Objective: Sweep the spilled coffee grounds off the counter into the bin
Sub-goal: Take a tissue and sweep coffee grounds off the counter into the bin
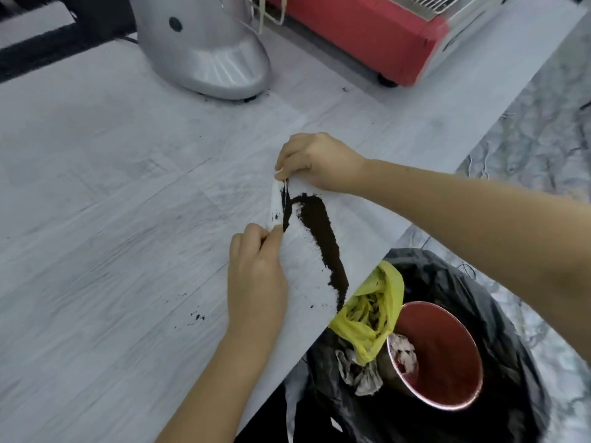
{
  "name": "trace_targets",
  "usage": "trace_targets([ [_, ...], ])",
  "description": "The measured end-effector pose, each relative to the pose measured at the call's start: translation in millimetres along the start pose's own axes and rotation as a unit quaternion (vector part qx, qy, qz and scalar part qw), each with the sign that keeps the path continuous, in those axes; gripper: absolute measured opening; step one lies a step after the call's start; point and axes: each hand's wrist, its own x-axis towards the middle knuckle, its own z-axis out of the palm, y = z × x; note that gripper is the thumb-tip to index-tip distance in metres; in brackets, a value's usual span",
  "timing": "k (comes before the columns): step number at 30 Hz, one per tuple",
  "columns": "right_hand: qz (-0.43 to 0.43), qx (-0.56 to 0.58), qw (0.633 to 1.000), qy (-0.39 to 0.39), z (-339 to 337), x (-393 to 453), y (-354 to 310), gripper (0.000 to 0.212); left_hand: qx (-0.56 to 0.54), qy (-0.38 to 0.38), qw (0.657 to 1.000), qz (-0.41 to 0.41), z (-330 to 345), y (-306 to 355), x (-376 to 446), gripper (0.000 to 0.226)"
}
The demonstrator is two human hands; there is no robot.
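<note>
Grounds (pixel 323 238) streak mid-frame, loose and light, toward the bin (pixel 447 346). My left hand (pixel 256 282) and right hand (pixel 316 161) each pinch the limp tissue (pixel 276 203) ends.

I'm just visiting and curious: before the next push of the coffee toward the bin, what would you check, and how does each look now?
1. Left hand grips the near end of the white paper strip: ok.
2. Right hand pinches its far end: ok.
3. Coffee grounds lie between the strip and the counter edge: ok.
4. Bin open below that edge: ok.
5. Stray specks left of the left hand, outside the strip's path: not ok.
6. Strip flat against the counter: cannot tell.
</note>
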Motion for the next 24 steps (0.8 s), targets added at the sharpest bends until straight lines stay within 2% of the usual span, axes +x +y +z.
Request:
trace_targets([
  [6,0.058,-0.013,0.998,0.033,-11,-52,-3,0.040,-0.003,-0.024,0.999,0.040,9,12,-8,0.045],
  [12,0.073,-0.011,0.995,0.065,-12,-83,-17,0.038,0.010,-0.024,0.998,0.052,8,21,-25,0.041],
  [18,0.073,-0.007,0.995,0.063,-14,-100,-25,0.036,0.010,-0.015,0.999,0.037,13,41,-43,0.039],
  [24,0.077,-0.008,0.996,0.053,-24,-129,-33,0.029,-0.001,-0.044,0.998,0.034,21,65,-64,0.045],
])
